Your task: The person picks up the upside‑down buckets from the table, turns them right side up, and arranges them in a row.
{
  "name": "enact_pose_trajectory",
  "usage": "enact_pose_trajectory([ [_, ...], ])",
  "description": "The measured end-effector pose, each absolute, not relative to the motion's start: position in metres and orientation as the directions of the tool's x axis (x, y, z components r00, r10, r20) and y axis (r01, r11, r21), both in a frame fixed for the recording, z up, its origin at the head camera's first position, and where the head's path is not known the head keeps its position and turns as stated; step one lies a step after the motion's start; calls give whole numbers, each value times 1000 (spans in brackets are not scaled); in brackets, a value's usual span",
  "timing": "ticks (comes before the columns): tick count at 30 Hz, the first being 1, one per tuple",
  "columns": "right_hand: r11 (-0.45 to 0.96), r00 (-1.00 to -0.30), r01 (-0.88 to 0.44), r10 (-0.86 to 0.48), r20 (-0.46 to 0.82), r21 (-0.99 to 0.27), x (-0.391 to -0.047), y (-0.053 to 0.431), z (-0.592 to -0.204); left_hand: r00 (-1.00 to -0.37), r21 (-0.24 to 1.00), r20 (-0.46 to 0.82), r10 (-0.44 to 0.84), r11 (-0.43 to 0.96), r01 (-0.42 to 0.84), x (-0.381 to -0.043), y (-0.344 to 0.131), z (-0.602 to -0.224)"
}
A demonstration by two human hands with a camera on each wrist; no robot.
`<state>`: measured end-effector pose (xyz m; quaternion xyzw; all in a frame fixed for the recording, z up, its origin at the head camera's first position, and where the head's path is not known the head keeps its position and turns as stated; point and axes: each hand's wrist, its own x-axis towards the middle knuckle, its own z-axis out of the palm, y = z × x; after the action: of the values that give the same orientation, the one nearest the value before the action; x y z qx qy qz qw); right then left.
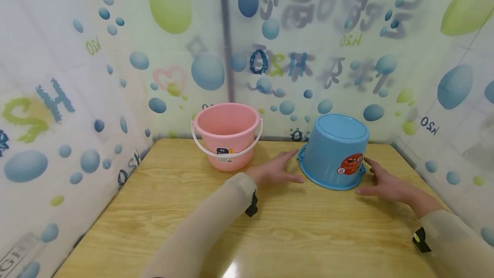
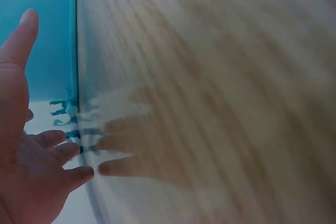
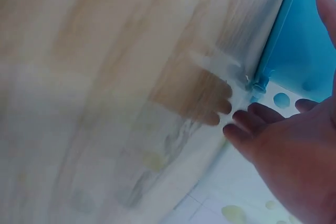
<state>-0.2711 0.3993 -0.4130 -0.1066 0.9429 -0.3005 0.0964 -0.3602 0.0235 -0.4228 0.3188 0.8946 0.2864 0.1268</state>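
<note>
A blue bucket [image 1: 332, 151] stands upside down on the wooden table, its closed bottom facing up and a red label on its side. My left hand [image 1: 275, 170] is at the bucket's left side, fingers spread, thumb pointing toward the rim. In the left wrist view the left hand [image 2: 31, 171] shows an unfilled palm beside the blue wall. On the bucket's other side my right hand [image 1: 386, 185] has its thumb and fingers apart. The right wrist view shows the right hand [image 3: 294, 135] with extended fingers near the rim, holding nothing.
A pink bucket [image 1: 227, 134] with a white handle stands upright at the back of the table [image 1: 293, 235], left of the blue one. Patterned curtain walls [image 1: 185, 72] enclose the table at the back and both sides.
</note>
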Motion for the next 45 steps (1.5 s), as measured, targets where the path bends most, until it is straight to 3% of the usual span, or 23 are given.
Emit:
enact_pose_trajectory([
  [7,791,-958,-113,-248,-146,-602,-281,397,-416,-764,531,-59,643,668,521,-380,41,-434],
  [19,791,-948,-106,-263,-179,-603,-289,394,-425,-787,523,-121,606,712,468,-381,59,-430],
  [31,796,-959,-186,-274,-69,-576,-286,382,-423,-784,504,-128,607,721,476,-383,65,-432],
  [45,777,-966,-215,-257,13,-591,-280,380,-414,-778,581,-62,626,656,481,-379,53,-415],
])
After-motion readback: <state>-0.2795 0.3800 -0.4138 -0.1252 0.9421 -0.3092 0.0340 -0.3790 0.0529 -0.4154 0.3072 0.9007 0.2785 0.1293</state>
